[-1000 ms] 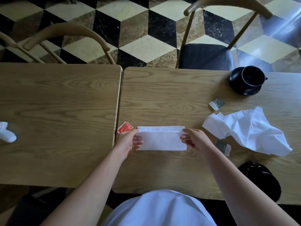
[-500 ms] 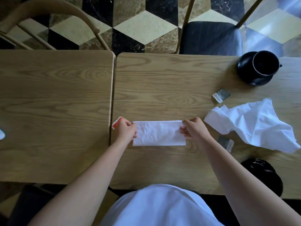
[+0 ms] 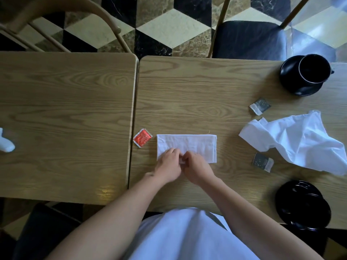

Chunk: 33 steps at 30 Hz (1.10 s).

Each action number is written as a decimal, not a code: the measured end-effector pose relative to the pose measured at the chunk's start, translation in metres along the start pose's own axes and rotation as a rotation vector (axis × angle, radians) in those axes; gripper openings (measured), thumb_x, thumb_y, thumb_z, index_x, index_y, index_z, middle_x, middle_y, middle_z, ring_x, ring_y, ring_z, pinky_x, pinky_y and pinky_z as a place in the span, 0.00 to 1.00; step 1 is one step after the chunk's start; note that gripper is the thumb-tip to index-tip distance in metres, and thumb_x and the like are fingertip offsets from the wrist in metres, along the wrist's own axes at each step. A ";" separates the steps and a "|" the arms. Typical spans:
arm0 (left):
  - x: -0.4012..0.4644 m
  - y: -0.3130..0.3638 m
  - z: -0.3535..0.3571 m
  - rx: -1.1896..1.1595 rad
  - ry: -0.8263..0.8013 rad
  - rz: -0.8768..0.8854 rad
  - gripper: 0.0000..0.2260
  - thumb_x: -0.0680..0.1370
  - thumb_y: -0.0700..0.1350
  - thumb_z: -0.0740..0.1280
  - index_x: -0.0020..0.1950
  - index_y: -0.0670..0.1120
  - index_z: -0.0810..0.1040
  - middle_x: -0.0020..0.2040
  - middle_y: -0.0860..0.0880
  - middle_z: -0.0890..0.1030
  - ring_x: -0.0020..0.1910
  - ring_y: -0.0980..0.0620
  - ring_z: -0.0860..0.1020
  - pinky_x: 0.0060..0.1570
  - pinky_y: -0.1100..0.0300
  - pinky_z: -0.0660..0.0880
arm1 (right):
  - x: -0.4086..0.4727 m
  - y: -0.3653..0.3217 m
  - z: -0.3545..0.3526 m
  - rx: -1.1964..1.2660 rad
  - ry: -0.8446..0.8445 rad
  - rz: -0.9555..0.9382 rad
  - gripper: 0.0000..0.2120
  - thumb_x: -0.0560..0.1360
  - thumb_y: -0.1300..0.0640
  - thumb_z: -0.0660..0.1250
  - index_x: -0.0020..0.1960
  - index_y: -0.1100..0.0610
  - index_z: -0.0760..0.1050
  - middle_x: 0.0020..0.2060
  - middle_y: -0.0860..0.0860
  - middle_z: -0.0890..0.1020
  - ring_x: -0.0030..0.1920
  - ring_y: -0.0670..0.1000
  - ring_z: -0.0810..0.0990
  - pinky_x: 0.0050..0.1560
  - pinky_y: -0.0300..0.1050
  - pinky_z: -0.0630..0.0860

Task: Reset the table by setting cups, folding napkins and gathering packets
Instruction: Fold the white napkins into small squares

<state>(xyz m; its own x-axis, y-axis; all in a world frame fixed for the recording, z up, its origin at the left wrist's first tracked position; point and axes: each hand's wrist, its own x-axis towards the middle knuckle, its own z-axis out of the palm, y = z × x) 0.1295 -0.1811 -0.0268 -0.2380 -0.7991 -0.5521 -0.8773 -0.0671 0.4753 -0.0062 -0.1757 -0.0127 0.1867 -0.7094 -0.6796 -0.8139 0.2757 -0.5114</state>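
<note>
I see both hands meet at the folded napkin (image 3: 187,145)'s near edge on the desk (image 3: 197,102). The left hand (image 3: 168,164) and right hand (image 3: 197,168) curl their fingers, pinching that edge.

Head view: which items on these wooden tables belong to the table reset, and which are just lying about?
Belongs to the job:
- folded white cloth napkin, both hands on its near edge
- crumpled white napkin
- red square packet
- two grey packets
- black cup on black saucer
- black dish at near edge

Just lying about:
- small white object, far left, unclear
- wooden chairs
</note>
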 end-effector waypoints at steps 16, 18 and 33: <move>-0.011 -0.021 -0.014 -0.286 0.140 -0.414 0.03 0.73 0.39 0.65 0.43 0.47 0.73 0.44 0.50 0.75 0.45 0.47 0.75 0.43 0.57 0.70 | 0.010 0.038 -0.069 -0.282 0.142 0.116 0.03 0.74 0.58 0.60 0.45 0.55 0.73 0.45 0.53 0.80 0.44 0.56 0.75 0.38 0.46 0.70; -0.015 -0.009 -0.016 -0.837 0.216 -0.765 0.04 0.72 0.40 0.65 0.38 0.47 0.72 0.34 0.50 0.75 0.33 0.47 0.75 0.33 0.58 0.70 | 0.021 0.034 -0.079 -0.290 0.339 0.002 0.07 0.75 0.58 0.64 0.53 0.56 0.75 0.51 0.53 0.79 0.53 0.57 0.74 0.44 0.49 0.73; 0.016 0.046 -0.007 -1.594 0.313 -0.867 0.10 0.76 0.39 0.67 0.57 0.41 0.79 0.48 0.42 0.82 0.43 0.45 0.80 0.38 0.59 0.75 | 0.030 0.011 -0.092 -0.004 -0.074 0.187 0.08 0.73 0.49 0.70 0.43 0.55 0.80 0.35 0.50 0.79 0.41 0.54 0.78 0.33 0.42 0.68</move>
<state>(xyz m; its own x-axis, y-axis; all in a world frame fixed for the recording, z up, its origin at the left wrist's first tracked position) 0.0886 -0.2016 -0.0091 0.2525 -0.2917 -0.9226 0.5287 -0.7570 0.3840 -0.0601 -0.2534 0.0098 0.0718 -0.5966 -0.7993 -0.8406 0.3951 -0.3705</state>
